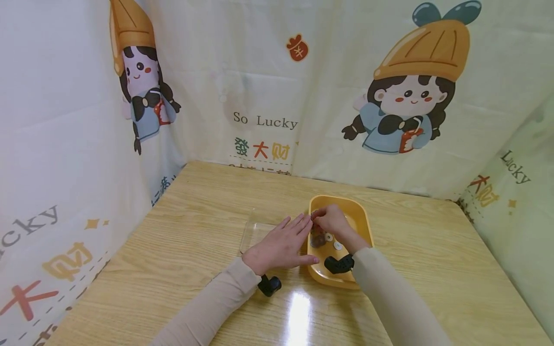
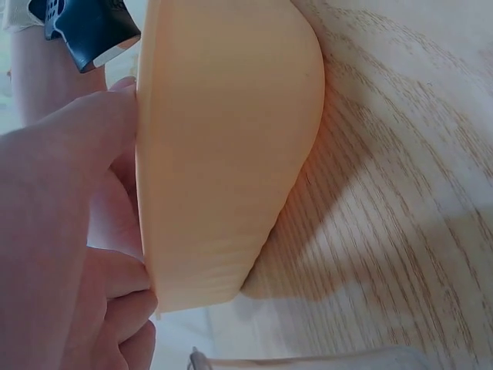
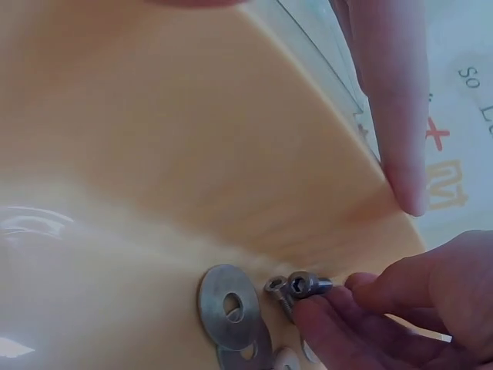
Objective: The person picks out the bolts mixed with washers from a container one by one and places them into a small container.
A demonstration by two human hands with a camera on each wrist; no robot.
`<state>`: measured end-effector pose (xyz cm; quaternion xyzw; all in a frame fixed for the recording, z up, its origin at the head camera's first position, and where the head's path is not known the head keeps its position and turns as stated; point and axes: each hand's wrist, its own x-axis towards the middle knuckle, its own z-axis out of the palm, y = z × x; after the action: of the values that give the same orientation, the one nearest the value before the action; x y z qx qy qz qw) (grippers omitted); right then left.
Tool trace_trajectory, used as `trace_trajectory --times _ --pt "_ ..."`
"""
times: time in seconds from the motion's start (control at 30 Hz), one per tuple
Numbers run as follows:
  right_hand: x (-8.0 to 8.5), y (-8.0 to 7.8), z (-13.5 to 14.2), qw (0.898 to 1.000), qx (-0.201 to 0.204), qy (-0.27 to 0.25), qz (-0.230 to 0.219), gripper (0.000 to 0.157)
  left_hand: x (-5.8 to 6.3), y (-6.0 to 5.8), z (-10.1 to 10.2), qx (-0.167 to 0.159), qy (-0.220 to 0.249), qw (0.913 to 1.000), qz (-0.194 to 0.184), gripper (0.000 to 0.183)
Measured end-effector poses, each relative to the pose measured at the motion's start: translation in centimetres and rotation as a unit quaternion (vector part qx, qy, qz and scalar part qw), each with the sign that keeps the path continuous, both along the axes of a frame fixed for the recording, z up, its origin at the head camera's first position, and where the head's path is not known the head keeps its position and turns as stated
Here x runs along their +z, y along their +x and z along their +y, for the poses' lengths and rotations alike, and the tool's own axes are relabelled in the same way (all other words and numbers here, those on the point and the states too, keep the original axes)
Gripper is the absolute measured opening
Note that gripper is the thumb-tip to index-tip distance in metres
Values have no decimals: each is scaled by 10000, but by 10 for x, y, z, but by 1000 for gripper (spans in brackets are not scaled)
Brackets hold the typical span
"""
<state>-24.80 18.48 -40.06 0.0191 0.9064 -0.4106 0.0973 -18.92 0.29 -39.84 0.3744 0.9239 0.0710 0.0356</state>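
Note:
A yellow plastic basin (image 1: 367,216) stands on the wooden table. My left hand (image 1: 281,246) rests at its left rim, fingers extended in the head view. In the left wrist view, the thumb and curled fingers overlap the edge of the basin wall (image 2: 223,154). Reaching down inside, my right hand (image 1: 332,220) pinches a socket-head bolt (image 3: 303,284) between thumb and fingers. A second bolt (image 3: 277,289) lies right beside it. Large flat metal washers (image 3: 212,308) overlap each other on the basin floor, close to those fingertips. Smaller pale washers (image 1: 337,245) lie there too.
Left of the basin sits a clear plastic tray (image 1: 247,235), partly behind my left hand. Black camera mounts (image 1: 270,286) hang at both wrists. Printed curtains (image 1: 259,72) enclose the table (image 1: 207,202) at the back and sides.

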Motion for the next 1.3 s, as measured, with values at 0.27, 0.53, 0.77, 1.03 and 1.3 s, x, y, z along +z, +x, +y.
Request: trace_trajectory --times 0.27,0.53,0.77,1.03,1.3 --pt "4 -1 -3 9991 63 430 -13 25 1 0 0 -24 10 10000 -10 94" --pt "7 0 -7 9994 -196 244 -133 24 2 0 -1 -14 9 10000 -15 94" --pt "6 2 -8 9989 -444 155 -65 25 3 1 0 -15 -29 10000 -21 94" --pt "2 1 -8 9980 -606 -89 -134 28 3 2 1 56 -98 9999 -75 94" --pt "-1 0 -7 9958 -738 -452 -284 25 3 1 2 77 -133 9998 -88 94"
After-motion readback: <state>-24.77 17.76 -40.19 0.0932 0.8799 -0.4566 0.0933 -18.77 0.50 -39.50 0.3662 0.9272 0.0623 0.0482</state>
